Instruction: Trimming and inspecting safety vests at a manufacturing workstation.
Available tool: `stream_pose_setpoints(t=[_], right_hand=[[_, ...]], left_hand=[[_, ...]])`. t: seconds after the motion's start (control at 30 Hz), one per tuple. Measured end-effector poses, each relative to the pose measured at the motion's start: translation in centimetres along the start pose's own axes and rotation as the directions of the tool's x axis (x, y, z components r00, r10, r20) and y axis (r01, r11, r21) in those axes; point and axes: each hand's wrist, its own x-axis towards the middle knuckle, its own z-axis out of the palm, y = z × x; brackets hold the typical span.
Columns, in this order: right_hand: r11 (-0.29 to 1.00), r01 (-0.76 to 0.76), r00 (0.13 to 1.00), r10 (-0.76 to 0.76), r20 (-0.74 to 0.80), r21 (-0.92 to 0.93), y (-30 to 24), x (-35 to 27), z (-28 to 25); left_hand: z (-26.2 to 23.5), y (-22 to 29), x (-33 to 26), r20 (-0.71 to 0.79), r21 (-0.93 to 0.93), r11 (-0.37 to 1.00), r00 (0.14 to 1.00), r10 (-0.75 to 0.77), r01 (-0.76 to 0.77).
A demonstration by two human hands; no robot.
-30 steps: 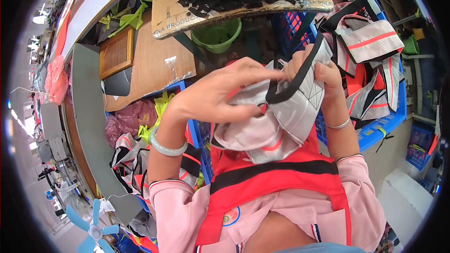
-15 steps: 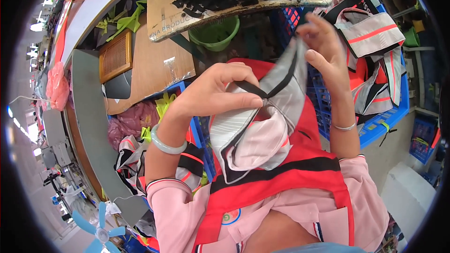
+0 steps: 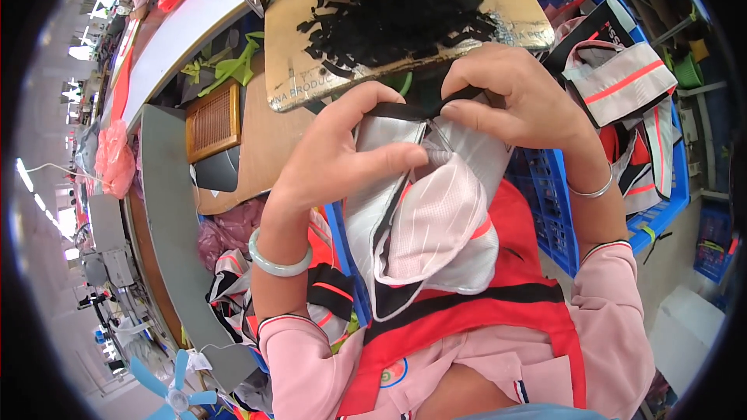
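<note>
While pinched between fingers (image 3: pixel 389 157): garment (image 3: pixel 436 225).

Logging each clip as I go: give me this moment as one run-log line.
left hand: grips grey fabric piece | right hand: pinches its black trim | pink mesh lining: hangs below | blue crate: behind

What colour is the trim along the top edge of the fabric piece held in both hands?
Black trim, on the grey and white mesh fabric piece, seen in the head view.
</note>
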Motion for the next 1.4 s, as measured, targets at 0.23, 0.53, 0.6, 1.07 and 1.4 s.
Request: stream_pose_setpoints(t=[0.23, 0.53, 0.6, 1.07, 1.4], right_hand=[[0.992, -0.119, 0.987, 0.115, -0.114, -0.029, 0.6, 2.0, -0.7], [0.978, -0.208, 0.962, 0.202, -0.184, -0.015, 2.1, 3.4, -0.2], [0.987, -0.143, 0.982, 0.131, -0.134, -0.079, 1.9, 3.2, -0.7], [0.813, -0.291, 0.949, 0.311, 0.047, 0.504, -1.1, 0.4, 1.4], [0.731, -0.324, 0.91, 0.414, -0.012, 0.601, 0.8, 1.6, 1.4]], left_hand=[[-0.4, 0.7, 2.7, -0.181, 0.218, 0.976, 0.983, 0.027, 0.013], [-1.9, -0.8, 4.3, -0.128, -0.1, 0.989, 0.984, -0.12, 0.108], [-2.3, 0.7, 3.8, 0.005, 0.117, 0.992, 0.999, -0.035, 0.034], [2.9, -2.2, 1.7, -0.129, 0.47, 0.882, 0.986, 0.108, -0.035], [1.6, -1.6, 2.4, -0.165, -0.174, 0.984, 0.983, -0.075, 0.046]])
